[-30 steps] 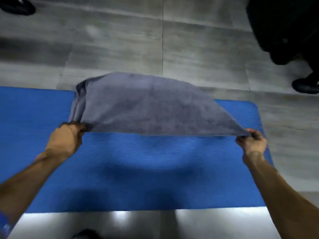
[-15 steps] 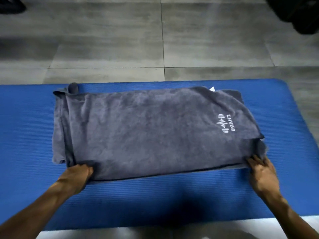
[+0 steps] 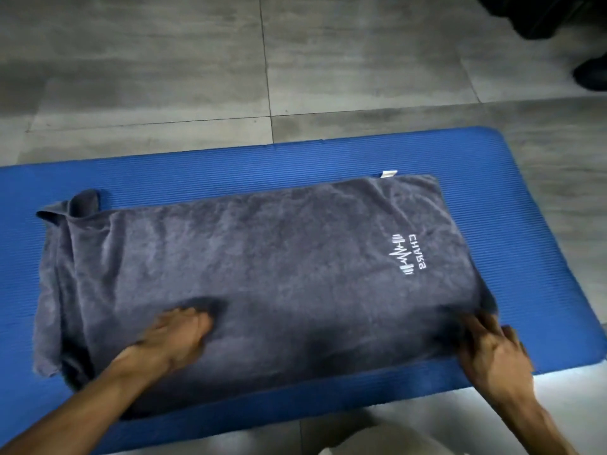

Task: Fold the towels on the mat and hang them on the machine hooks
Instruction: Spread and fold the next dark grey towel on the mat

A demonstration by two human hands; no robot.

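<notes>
A grey towel [image 3: 262, 264] lies folded in layers on the blue mat [image 3: 525, 224], with a white embroidered logo [image 3: 405, 254] near its right end and a small white tag at its far edge. The towel's left end is uneven, with lower layers sticking out. My left hand [image 3: 170, 336] rests flat on the towel's near left part, fingers spread. My right hand [image 3: 492, 349] lies at the towel's near right corner, fingers apart on the cloth's edge. Both hands are motion-blurred. No machine hooks are in view.
Grey floor tiles [image 3: 197, 60] surround the mat. Dark shoes [image 3: 591, 73] and a black object [image 3: 542, 14] sit at the top right. A pale cloth patch [image 3: 377, 435] shows at the bottom edge.
The towel went from held up in the air to laid flat on the mat. My left hand has slid from the near edge onto the towel's top; my right hand stays at the right corner.
</notes>
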